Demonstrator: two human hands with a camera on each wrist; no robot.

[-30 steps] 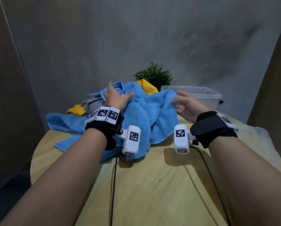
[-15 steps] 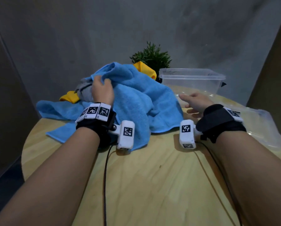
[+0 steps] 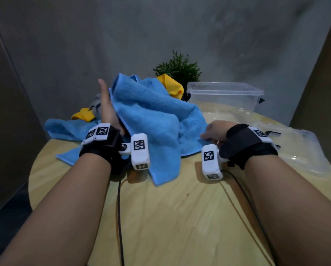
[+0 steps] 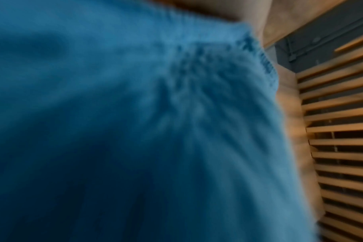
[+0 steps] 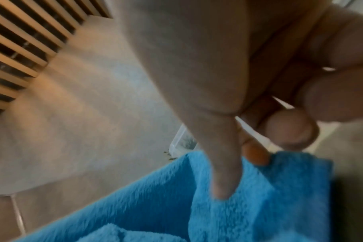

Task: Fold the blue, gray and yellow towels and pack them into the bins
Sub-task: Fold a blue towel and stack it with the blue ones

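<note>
A crumpled blue towel is heaped on the round wooden table. My left hand stands upright against the heap's left side with straight fingers; the thumb is hidden. The left wrist view is filled by blurred blue towel. My right hand pinches the towel's right edge low by the table. In the right wrist view the right hand nips the blue towel between thumb and forefinger. A gray towel and a yellow towel peek out behind the heap.
A clear plastic bin stands at the back right, with a small green plant behind the towels. More clear plastic lies at the table's right edge. Black cables run across the bare front of the table.
My left hand has let go its fistful of blue towel and straightened upright beside the heap. My right hand, open half a second ago, has dropped onto the towel's right edge and pinched it.
</note>
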